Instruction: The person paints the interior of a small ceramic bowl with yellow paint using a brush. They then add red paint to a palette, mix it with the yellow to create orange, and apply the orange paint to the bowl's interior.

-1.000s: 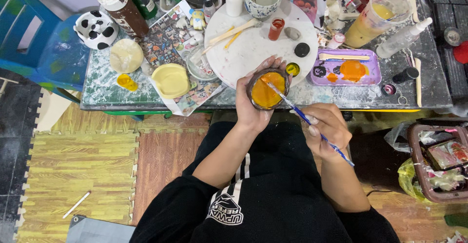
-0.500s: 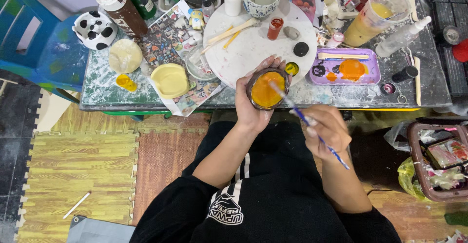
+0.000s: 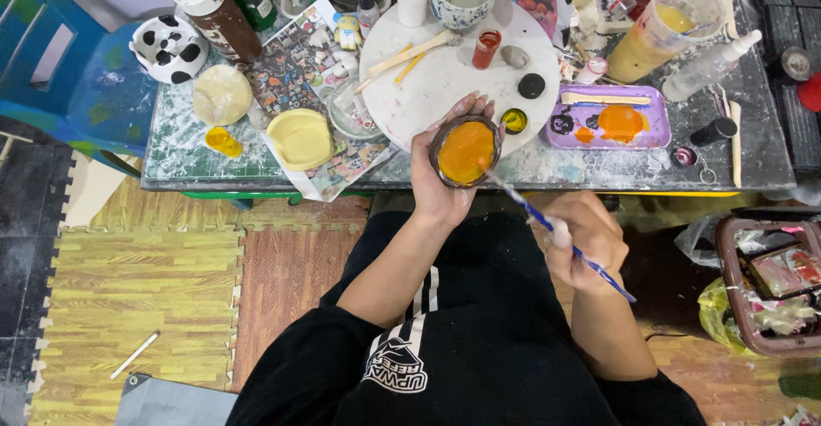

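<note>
a person in a black top sits at a paint-spattered work table [image 3: 753, 156], seen from above. the left hand [image 3: 440, 182] is wrapped around a small round bowl [image 3: 464, 150], cupping it from below with fingertips curled over the far rim; the bowl sits off the table, just in front of its near edge, its inside coated in orange-yellow. the right hand [image 3: 584, 239] is closed in a pencil-style pinch on a blue-handled brush [image 3: 560, 233], whose tip meets the bowl's near rim; the bristles themselves are too small to make out, so whether they touch paint or bare clay is uncertain.

the step in hand looks to be coating the bowl's interior, with most of the inner surface already covered. a next stroke would likely call for turning the bowl in the left palm while keeping the brush light on the rim, and reloading from the purple palette tray [image 3: 654, 122], which holds an orange pool to the right. close by on the table are a white round board [image 3: 445, 79], a small yellow paint pot [image 3: 514, 121] and a pale yellow lid [image 3: 300, 139].
</note>
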